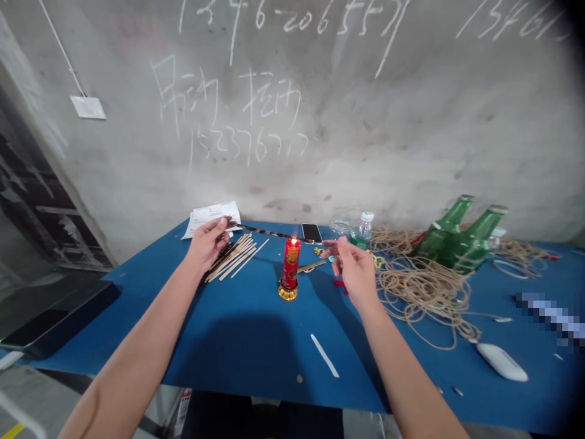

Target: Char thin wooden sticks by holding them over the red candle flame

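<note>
A thin dark strip (269, 232) stretches level between my two hands, just above the flame of a lit red candle (291, 264) on a gold base. My left hand (208, 242) pinches the strip's left end, and my right hand (354, 266) pinches its right end with thumb and fingertips. Under my left hand lies a pile of pale thin sticks (234, 256) on the blue table (237, 341). One more stick (311, 266) lies just behind the candle.
Tangled beige cord (423, 286) and two tipped green bottles (457, 241) fill the right side. A phone (311, 232), a jar (340, 228), a small plastic bottle (362, 231) and papers (211, 217) sit near the concrete wall. A white strip (325, 355) and a white oval object (501, 361) lie near the front.
</note>
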`<state>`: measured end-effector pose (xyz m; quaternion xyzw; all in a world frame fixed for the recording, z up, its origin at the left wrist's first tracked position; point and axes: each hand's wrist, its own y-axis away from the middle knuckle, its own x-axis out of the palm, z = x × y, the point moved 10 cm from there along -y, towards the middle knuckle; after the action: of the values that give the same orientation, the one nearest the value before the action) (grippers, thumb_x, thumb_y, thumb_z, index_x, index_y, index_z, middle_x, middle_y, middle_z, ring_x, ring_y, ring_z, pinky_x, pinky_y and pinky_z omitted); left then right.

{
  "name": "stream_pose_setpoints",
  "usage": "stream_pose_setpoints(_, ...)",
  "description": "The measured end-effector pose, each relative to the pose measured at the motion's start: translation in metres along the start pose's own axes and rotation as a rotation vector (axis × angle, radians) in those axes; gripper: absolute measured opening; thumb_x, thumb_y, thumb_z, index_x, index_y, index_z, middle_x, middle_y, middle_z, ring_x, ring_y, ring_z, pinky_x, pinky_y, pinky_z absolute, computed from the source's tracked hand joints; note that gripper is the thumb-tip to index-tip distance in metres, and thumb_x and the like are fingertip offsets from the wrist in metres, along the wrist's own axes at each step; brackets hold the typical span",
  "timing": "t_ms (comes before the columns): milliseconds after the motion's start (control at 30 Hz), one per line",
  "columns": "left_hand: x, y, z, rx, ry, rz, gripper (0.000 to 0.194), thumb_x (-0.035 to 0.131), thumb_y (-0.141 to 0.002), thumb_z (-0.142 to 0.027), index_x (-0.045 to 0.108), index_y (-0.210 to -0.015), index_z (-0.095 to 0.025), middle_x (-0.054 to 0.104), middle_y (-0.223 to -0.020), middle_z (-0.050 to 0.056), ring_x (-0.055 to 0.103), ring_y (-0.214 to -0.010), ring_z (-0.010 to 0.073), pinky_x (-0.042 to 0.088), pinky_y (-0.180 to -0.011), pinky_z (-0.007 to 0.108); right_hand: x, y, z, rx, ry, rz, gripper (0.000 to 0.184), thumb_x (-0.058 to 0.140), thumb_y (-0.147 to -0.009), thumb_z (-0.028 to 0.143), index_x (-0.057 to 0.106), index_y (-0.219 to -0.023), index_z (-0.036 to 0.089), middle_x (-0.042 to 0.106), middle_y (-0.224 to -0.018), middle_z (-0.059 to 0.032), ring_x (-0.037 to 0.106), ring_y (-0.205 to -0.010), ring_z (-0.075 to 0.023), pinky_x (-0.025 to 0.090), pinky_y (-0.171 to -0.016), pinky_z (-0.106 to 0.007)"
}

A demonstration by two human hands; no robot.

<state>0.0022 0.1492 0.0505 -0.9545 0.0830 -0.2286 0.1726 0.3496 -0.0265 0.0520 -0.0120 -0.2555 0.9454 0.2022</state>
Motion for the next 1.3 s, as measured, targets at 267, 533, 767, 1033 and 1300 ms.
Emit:
stream_pose_setpoints(267, -0.002, 0.000, -0.002, 0.005, 0.006, -0.019, 0.048, 0.098, -0.064, -0.040, 0.079, -0.095, -0.009, 0.074, -0.085, 0.010, 0.052, -0.049, 0.0032, 0.027, -0.036, 0.013, -0.001, 0.000, -0.001, 0.000, 0.000, -0.005, 0.051, 0.063, -0.095, 0.064, 0.083, -0.093, 0.017, 0.079, -0.091, -0.0104, 0.047, -0.043, -0.0068, 0.033, -0.041, -0.026)
stream_pose_setpoints(533, -0.004, -0.001, -0.002, 0.013, 0.005, -0.023, 0.047, 0.098, -0.063, -0.040, 0.080, -0.094, -0.010, 0.073, -0.084, 0.010, 0.051, -0.049, 0.0028, 0.028, -0.036, 0.012, -0.002, 0.000, -0.002, -0.005, 0.001, -0.005, 0.049, 0.064, -0.095, 0.063, 0.083, -0.091, 0.018, 0.079, -0.093, -0.0101, 0.047, -0.043, -0.0066, 0.033, -0.042, -0.026)
stream_pose_setpoints(767, -0.004, 0.000, -0.005, 0.018, 0.001, -0.035, 0.049, 0.099, -0.061, -0.041, 0.079, -0.092, -0.009, 0.073, -0.082, 0.010, 0.050, -0.048, 0.0033, 0.027, -0.036, 0.014, -0.002, 0.000, -0.002, -0.003, 0.012, -0.009, 0.049, 0.064, -0.094, 0.064, 0.083, -0.093, 0.018, 0.079, -0.090, -0.0101, 0.047, -0.043, -0.0075, 0.033, -0.041, -0.026)
stream_pose_setpoints(1033, -0.009, -0.003, -0.003, 0.017, 0.000, -0.026, 0.046, 0.097, -0.065, -0.040, 0.079, -0.095, -0.010, 0.074, -0.087, 0.011, 0.050, -0.048, 0.0025, 0.027, -0.036, 0.013, -0.002, 0.000, -0.003, -0.006, 0.009, -0.009, 0.050, 0.064, -0.094, 0.064, 0.083, -0.093, 0.018, 0.079, -0.093, -0.0106, 0.047, -0.044, -0.0079, 0.033, -0.041, -0.027)
stream_pose_setpoints(1300, -0.010, -0.003, -0.003, 0.012, 0.010, -0.022, 0.044, 0.097, -0.066, -0.039, 0.078, -0.094, -0.010, 0.075, -0.089, 0.012, 0.050, -0.049, 0.0024, 0.028, -0.037, 0.013, -0.002, 0.001, -0.001, -0.003, 0.002, -0.012, 0.050, 0.064, -0.093, 0.065, 0.083, -0.092, 0.018, 0.079, -0.092, -0.0107, 0.047, -0.044, -0.0079, 0.033, -0.042, -0.027)
